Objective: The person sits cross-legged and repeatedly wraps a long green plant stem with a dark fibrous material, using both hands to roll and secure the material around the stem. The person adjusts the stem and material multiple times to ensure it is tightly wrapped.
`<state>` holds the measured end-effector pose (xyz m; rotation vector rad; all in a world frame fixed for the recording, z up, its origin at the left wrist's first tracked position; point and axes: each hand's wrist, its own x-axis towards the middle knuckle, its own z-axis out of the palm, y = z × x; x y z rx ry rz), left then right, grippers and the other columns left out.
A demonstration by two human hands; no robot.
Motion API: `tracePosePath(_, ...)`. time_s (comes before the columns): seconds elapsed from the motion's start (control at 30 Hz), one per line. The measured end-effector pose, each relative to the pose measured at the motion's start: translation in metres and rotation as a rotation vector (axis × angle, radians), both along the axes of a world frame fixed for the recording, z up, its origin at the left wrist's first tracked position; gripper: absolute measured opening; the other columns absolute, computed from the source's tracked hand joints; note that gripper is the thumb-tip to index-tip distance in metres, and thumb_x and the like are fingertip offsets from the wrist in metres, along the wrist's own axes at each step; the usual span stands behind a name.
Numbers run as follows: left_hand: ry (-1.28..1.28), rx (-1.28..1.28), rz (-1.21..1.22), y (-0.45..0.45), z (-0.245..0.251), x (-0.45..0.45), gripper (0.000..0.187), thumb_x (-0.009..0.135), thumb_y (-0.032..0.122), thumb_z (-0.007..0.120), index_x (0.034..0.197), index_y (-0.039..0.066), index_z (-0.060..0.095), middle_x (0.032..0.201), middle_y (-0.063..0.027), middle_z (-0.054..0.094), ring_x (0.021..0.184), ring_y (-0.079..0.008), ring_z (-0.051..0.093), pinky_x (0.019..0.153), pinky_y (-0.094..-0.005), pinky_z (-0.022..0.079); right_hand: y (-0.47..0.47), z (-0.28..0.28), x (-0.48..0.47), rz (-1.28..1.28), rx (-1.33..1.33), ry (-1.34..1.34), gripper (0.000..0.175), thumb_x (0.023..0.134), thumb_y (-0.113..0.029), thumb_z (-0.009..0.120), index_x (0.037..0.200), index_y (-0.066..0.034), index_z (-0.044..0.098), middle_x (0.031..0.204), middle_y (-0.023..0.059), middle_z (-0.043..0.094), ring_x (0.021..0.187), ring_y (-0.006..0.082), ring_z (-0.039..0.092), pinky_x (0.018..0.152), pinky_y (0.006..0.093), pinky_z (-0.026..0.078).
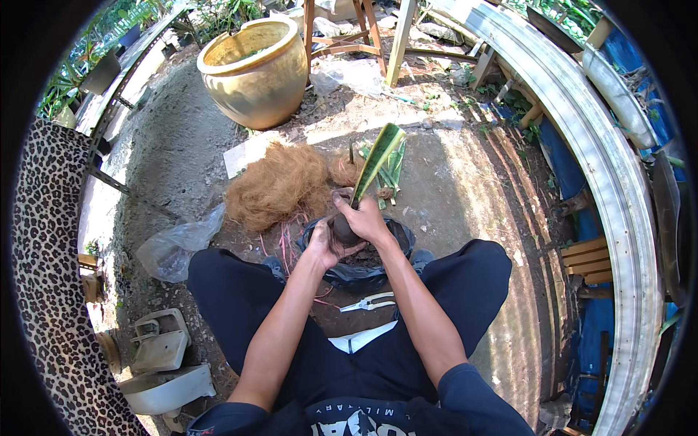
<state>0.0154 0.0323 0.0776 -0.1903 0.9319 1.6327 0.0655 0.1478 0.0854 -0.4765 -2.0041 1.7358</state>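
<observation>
Both of my hands are closed around a dark ball of soil (344,229) from which a variegated snake plant leaf (377,158) rises upright. My left hand (323,244) cups the ball from the left and below. My right hand (366,219) wraps its right side and top, near the base of the leaf. Directly under the hands is a black plastic bag (401,240) holding dark soil. Beyond them sit a heap of brown coconut fibre (278,185), a fibre-wrapped ball (344,170) with a short shoot, and several cut snake plant leaves (393,166).
Pruning shears (368,302) lie between my legs. Pink plastic string (283,240) and a clear plastic bag (180,245) are to the left. A large glazed pot (253,76) stands ahead, beside a wooden stool (346,41). Corrugated metal sheeting (611,136) curves along the right.
</observation>
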Motion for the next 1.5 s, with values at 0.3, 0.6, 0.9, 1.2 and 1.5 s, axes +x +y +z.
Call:
tracePosePath(0.3,-0.165,0.043,0.233,-0.006,-0.035,-0.038,0.054,0.097,0.052,0.032,0.110,0.008,0.059,0.100,-0.0146,0.066,0.088,-0.0311,0.066,0.066,-0.0415,0.058,0.034,0.010,0.002,0.334,-0.114,-0.008,0.062,0.078,-0.026,0.080,0.128,0.0012,0.056,0.126,0.0139,0.061,0.116,0.0220,0.058,0.096,0.0335,0.046)
tracePosePath(0.6,-0.086,0.145,0.569,-0.035,-0.062,-0.056,0.053,0.094,0.050,0.035,0.107,0.005,0.059,0.097,-0.0133,0.066,0.086,-0.0337,0.066,0.067,-0.0404,0.058,0.048,-0.089,0.007,0.424,0.219,-0.918,0.027,0.084,-0.014,0.064,0.105,0.0012,0.068,0.095,0.0149,0.072,0.085,0.0223,0.069,0.074,0.0325,0.054)
tracePosePath(0.9,-0.177,0.102,0.584,-0.039,-0.081,-0.039,0.057,0.094,0.055,0.037,0.113,0.006,0.057,0.106,-0.0171,0.065,0.090,-0.0374,0.066,0.074,-0.0439,0.058,0.010,-0.147,0.009,0.270,0.629,-0.877,0.079,0.075,-0.029,0.076,0.140,-0.0006,0.041,0.141,0.0235,0.044,0.134,0.0373,0.038,0.110,0.0435,0.035)
tracePosePath(1.2,-0.177,0.050,0.612,-0.043,-0.081,-0.038,0.052,0.092,0.050,0.036,0.105,0.005,0.058,0.097,-0.0134,0.066,0.082,-0.0332,0.068,0.069,-0.0431,0.059,-0.004,-0.153,-0.018,0.130,0.509,-0.998,0.094,0.072,-0.037,0.080,0.146,-0.0088,0.031,0.152,0.0168,0.030,0.142,0.0368,0.025,0.112,0.0587,0.023)
tracePosePath(1.5,-0.164,0.074,0.643,-0.048,-0.077,-0.039,0.049,0.092,0.049,0.038,0.103,0.006,0.058,0.095,-0.0126,0.066,0.080,-0.0316,0.068,0.066,-0.0408,0.059,-0.004,-0.146,-0.013,0.139,0.483,-0.955,0.085,0.071,-0.035,0.080,0.141,-0.0070,0.041,0.138,0.0205,0.049,0.130,0.0378,0.044,0.110,0.0497,0.033)
